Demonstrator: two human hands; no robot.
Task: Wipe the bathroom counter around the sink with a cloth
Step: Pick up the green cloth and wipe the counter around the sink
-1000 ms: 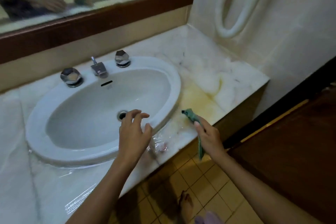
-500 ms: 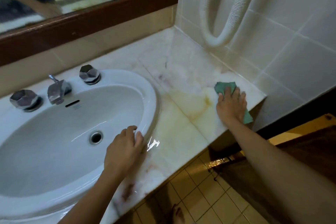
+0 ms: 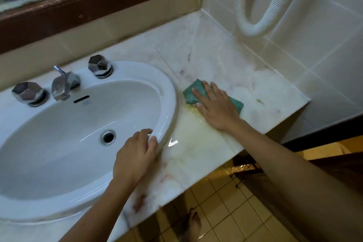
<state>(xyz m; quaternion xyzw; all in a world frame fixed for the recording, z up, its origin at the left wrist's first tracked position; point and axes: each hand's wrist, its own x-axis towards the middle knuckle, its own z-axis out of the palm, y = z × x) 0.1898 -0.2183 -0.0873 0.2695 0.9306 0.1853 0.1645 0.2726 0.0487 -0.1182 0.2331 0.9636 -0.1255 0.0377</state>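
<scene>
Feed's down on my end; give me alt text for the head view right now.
The right hand presses a green cloth flat on the marble counter just right of the white sink, beside a yellowish stain. The left hand rests on the sink's front-right rim; chrome taps sit behind the basin.

1 view, from the camera worn on my head: it faces forward and steeply down, close above the counter [image 3: 216,61], with the sink [image 3: 169,93] at left and the tiled wall [image 3: 324,61] at right.
</scene>
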